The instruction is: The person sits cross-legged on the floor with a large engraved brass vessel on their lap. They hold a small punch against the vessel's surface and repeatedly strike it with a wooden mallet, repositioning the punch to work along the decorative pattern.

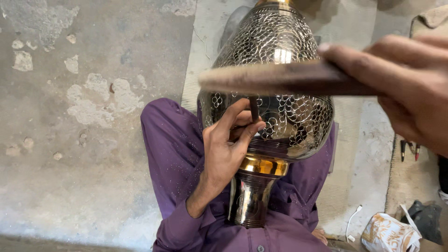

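1. right hand point(410, 88) nearest the camera, clamped on a wooden mallet point(280, 77) above the vase.
2. left hand point(228, 140) pinches a thin chisel point(254, 108) against the vase wall.
3. metal vase point(275, 107) lies across the lap: judged stiff, heavy, slippery; steady it at the narrow neck point(252, 196).

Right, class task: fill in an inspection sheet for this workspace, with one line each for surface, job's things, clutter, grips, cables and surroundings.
Surface: worn concrete floor with pale patches; a ribbed mat under the sitter.
Job's things: engraved metal vase lying across a lap in purple cloth; thin dark chisel set against its patterned side; blurred wooden mallet above it.
Clutter: small tools on the right; crumpled patterned bag.
Grips: left hand pinches the chisel; right hand grips the mallet.
Cables: white cable near the bag.
Surroundings: dark object at the lower right edge, unclear.
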Action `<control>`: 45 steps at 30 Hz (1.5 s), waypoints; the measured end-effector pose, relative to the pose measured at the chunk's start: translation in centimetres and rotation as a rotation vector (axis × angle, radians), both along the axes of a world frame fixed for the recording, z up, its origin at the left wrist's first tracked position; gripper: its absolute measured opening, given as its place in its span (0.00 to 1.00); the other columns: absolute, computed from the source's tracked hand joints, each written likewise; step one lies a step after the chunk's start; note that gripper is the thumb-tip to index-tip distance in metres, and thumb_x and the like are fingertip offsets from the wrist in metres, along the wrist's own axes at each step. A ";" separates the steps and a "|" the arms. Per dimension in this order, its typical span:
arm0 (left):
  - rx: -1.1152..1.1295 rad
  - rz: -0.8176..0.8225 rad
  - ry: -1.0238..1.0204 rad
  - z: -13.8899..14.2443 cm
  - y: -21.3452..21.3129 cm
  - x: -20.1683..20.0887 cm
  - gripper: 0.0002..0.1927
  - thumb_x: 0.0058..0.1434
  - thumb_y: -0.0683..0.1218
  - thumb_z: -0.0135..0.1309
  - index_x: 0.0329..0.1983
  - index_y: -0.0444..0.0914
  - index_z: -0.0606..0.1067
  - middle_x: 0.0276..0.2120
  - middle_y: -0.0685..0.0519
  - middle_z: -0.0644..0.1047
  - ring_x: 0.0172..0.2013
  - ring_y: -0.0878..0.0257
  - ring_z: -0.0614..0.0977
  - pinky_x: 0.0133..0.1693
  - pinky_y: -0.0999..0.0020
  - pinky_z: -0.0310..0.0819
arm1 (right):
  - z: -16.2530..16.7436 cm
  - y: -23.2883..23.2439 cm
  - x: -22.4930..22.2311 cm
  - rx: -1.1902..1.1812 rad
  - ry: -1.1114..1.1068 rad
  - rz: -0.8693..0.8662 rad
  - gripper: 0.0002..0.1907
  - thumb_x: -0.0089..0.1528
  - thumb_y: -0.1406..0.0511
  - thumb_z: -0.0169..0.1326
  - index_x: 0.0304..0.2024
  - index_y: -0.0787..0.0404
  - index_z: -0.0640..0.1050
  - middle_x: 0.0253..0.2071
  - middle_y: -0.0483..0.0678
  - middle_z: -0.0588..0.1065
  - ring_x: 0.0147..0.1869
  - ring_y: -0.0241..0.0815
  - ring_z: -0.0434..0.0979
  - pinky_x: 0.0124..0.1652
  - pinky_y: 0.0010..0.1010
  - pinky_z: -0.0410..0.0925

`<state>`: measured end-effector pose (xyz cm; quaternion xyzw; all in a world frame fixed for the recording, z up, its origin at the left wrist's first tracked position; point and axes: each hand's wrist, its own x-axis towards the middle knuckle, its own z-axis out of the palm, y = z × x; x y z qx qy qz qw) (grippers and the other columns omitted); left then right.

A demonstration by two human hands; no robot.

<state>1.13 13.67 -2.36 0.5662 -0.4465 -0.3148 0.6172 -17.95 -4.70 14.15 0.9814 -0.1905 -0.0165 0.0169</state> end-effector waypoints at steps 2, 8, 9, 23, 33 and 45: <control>0.013 0.019 -0.007 -0.2 0.0 -0.2 0.22 0.67 0.39 0.60 0.64 0.38 0.70 0.42 0.50 0.84 0.44 0.64 0.88 0.46 0.69 0.90 | 1.4 0.6 1.3 -0.136 0.063 0.046 0.34 0.58 0.76 0.57 0.68 0.59 0.73 0.41 0.55 0.81 0.36 0.45 0.82 0.42 0.41 0.76; -0.064 0.081 -0.024 -1.0 0.3 -0.7 0.23 0.68 0.40 0.61 0.65 0.40 0.70 0.42 0.51 0.85 0.45 0.63 0.89 0.46 0.68 0.90 | 1.7 1.0 2.2 -0.047 0.028 0.059 0.34 0.57 0.73 0.55 0.68 0.57 0.70 0.44 0.51 0.79 0.39 0.43 0.80 0.41 0.37 0.76; -0.070 0.091 -0.019 -1.1 0.4 -0.8 0.24 0.68 0.40 0.61 0.66 0.40 0.69 0.42 0.51 0.85 0.45 0.63 0.89 0.45 0.69 0.90 | 1.5 1.0 2.1 -0.092 0.059 0.064 0.35 0.57 0.73 0.56 0.68 0.56 0.71 0.42 0.50 0.80 0.36 0.42 0.80 0.40 0.37 0.76; 0.002 0.150 0.073 -0.6 0.9 -1.5 0.22 0.66 0.38 0.63 0.61 0.36 0.70 0.40 0.51 0.84 0.42 0.65 0.88 0.43 0.71 0.88 | 2.4 2.3 3.0 -0.166 0.208 0.039 0.41 0.56 0.71 0.58 0.73 0.49 0.68 0.42 0.46 0.78 0.35 0.40 0.79 0.41 0.35 0.76; -0.015 0.137 0.084 -1.1 1.3 -1.8 0.22 0.67 0.39 0.63 0.61 0.36 0.70 0.41 0.50 0.85 0.42 0.65 0.88 0.44 0.72 0.88 | 2.9 3.0 3.6 -0.197 0.157 0.083 0.40 0.53 0.70 0.57 0.70 0.50 0.69 0.39 0.45 0.79 0.33 0.40 0.79 0.40 0.35 0.76; -0.035 0.093 -0.058 -1.7 -1.3 0.4 0.22 0.68 0.43 0.62 0.63 0.41 0.71 0.41 0.49 0.85 0.42 0.60 0.90 0.44 0.64 0.93 | -0.2 -0.4 -0.5 -0.349 0.113 -0.036 0.41 0.50 0.70 0.62 0.69 0.50 0.76 0.37 0.47 0.76 0.35 0.39 0.75 0.43 0.33 0.73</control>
